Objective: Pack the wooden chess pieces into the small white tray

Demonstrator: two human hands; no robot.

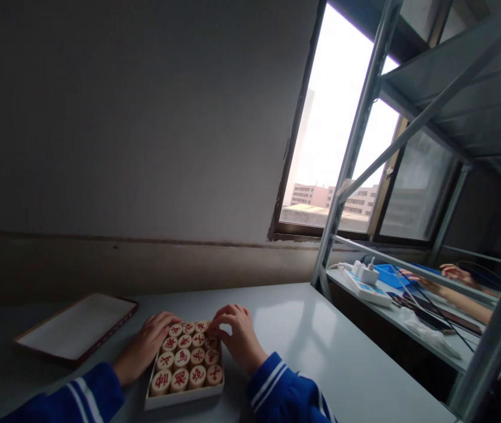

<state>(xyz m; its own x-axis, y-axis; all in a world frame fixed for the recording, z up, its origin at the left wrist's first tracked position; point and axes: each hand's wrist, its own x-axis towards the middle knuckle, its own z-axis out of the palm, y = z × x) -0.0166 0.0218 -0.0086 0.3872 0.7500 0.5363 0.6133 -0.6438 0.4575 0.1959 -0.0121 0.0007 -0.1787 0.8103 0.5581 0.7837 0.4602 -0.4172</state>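
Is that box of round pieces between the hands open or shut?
Open: the round pieces inside the box show their red characters, and what looks like its lid lies apart, to the left.

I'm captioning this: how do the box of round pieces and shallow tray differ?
The box is filled with pieces; the tray shows white inside. The box's front is white; the tray's side dark red. Left hand and right hand flank the box, not the tray. Both containers sit on the table.
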